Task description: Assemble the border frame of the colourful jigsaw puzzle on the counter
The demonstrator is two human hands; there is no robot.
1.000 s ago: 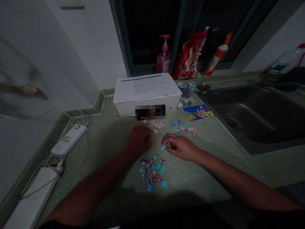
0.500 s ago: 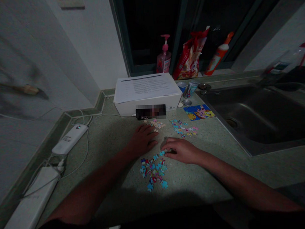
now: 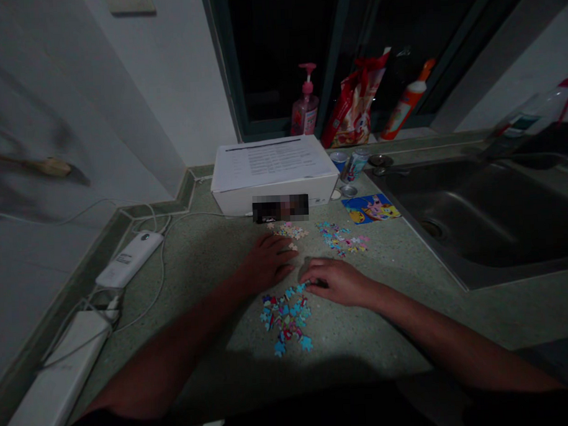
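My left hand [image 3: 267, 263] rests low on the counter with its fingers stretched and apart, beside a small group of pale puzzle pieces [image 3: 296, 232]. Across from it, my right hand [image 3: 338, 282] has its fingers curled and thumb drawn in. Its fingertips are at the top edge of a heap of mostly blue puzzle pieces [image 3: 288, 318], by a light-blue piece [image 3: 301, 288]. Whether a piece sits between those fingertips is too dark to make out. A third group of blue, pink and yellow pieces [image 3: 336, 237] lies beyond my right hand.
A white box [image 3: 274, 198] with a printed sheet stands behind the pieces. A colourful cartoon card [image 3: 371, 209] lies beside the metal sink [image 3: 454, 275]. Cans [image 3: 356, 167] stand near the box. A white power bank [image 3: 131, 259] and cables lie left.
My left hand has shifted very slightly, its fingertips now a little further right by the pale pieces. My right hand stays almost where it was.
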